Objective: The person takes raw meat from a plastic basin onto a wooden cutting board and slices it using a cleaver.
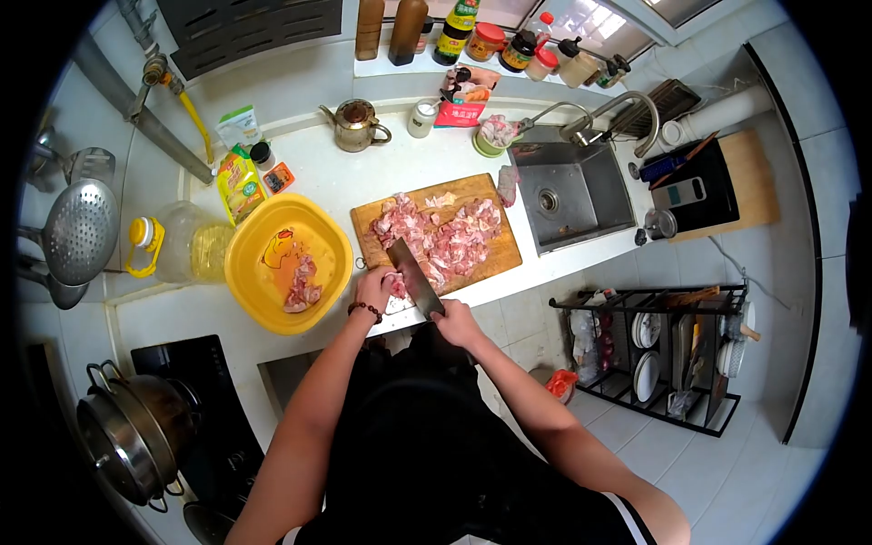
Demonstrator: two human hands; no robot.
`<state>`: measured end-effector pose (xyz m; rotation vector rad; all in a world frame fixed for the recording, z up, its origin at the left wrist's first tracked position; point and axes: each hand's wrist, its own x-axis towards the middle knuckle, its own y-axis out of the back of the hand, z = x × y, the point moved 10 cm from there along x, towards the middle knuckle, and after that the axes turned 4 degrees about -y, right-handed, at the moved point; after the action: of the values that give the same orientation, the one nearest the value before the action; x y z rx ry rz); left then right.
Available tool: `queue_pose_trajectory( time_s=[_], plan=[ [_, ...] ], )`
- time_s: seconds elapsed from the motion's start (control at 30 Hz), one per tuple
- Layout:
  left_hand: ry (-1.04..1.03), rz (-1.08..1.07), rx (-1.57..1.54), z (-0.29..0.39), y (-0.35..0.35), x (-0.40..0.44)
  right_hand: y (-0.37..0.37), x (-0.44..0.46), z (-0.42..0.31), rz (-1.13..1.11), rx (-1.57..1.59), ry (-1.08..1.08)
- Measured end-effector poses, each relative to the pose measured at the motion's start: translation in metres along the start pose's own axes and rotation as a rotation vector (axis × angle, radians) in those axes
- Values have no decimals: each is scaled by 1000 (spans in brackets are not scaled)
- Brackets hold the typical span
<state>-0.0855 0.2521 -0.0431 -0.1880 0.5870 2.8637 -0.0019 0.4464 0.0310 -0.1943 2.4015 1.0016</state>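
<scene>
Standing at a white worktop (318,168) in a tiled kitchen. Wooden cutting board (505,259) near the front edge, mostly covered by chopped raw meat (472,236). To the right, stainless sink (595,195) with curved tap (652,123). To the left, black cooktop (216,400) with steel pot (118,445) over it. On the tiled floor at right, black rack with white plates (646,377). On the windowsill behind, row of bottles and jars.

Right grip: right hand (458,324) closed round the cleaver (416,279) handle, blade over the board's near-left part. Left grip: left hand (373,290) with fingers bent onto a meat piece just beside the blade, beaded bracelet (365,312) on wrist.

Containers: yellow basin (241,286) just left of board, bird print inside, a few meat pieces (303,291) at the bottom. Left of that, clear jug (195,243), part full of yellow oil. Behind board, metal teapot (355,127), lid on; small jar (422,118); red starch packet (460,113). By the sink, green bowl (481,146), heaped with something pale, can't tell what. Contents of teapot and pot: can't tell.
</scene>
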Motion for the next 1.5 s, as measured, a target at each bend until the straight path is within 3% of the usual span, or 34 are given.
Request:
queue_pose_trajectory(
  time_s=[0.03,0.07,0.13,0.2,0.27,0.3,0.37,0.7,0.77,0.8,0.9,0.97,1.1,1.17,1.27,1.37,1.5],
  plan=[
    [-104,-24,31,13,2,4,2,0,2,1,-11,-6],
    [-103,-22,30,15,7,8,4,-1,4,0,-13,-5],
    [-55,-292,-28,32,-3,9,7,-5,8,-25,-46,-44],
    [-80,-322,15,16,-14,14,12,-9,5,-8,-54,-30],
    [-110,-52,109,10,2,13,15,-12,5,11,-58,-18],
    [-112,-53,109,13,-2,8,16,-12,5,16,-43,-10],
    [-114,309,178,27,21,-13,16,-13,5,25,-24,-3],
    [-59,197,68,29,6,-22,23,-14,-27,36,-58,-28],
    [-251,92,196,52,4,-20,19,-12,-26,34,-58,-53],
    [-251,92,197,56,6,-21,17,-10,-25,47,-49,-53],
    [-335,223,103,75,19,-28,14,-10,-25,71,-39,-39],
    [-160,163,-5,55,12,-29,12,-10,-26,84,-37,-27],
    [-79,142,9,43,8,-29,7,-2,-31,120,-53,7],
    [-305,129,209,52,3,-28,3,0,-32,104,-60,8],
    [-473,82,215,67,4,-29,0,0,-32,122,-77,44],
    [-283,77,83,61,10,-31,-3,-3,-24,130,-75,42],
    [-265,113,135,59,11,-40,-1,-9,-21,117,-90,25]
  ],
)
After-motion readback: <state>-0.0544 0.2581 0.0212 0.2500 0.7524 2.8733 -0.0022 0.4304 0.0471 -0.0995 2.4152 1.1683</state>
